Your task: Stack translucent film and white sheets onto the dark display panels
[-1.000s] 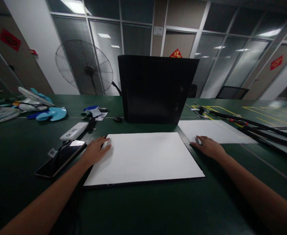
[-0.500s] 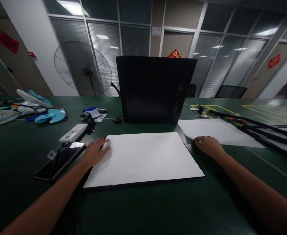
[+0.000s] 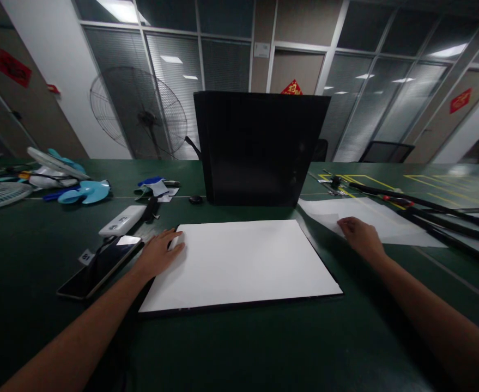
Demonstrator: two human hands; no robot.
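Note:
A flat white rectangular panel [image 3: 243,267] with a thin black edge lies on the green tabletop in front of me. My left hand [image 3: 161,253] rests at its upper left edge, fingers apart, fingertips touching the white surface. Off the panel's right side, my right hand [image 3: 359,235] has its fingers curled in a pinch at the near left edge of a thin white sheet [image 3: 390,220]. The exact grip of the fingertips is partly hidden. Behind the panel stands a large black box-like object [image 3: 264,149].
Left of the panel lie a dark phone-like device [image 3: 100,269] and a white labelled case [image 3: 122,220]. Fan parts [image 3: 86,191] are at the far left, and a black mouse-like object [image 3: 195,200] is near the black box. Black strips [image 3: 439,209] extend along the right.
My right hand has moved right and slightly away from the panel, with the sheet's near left edge shifting along with it. My left hand stays in place.

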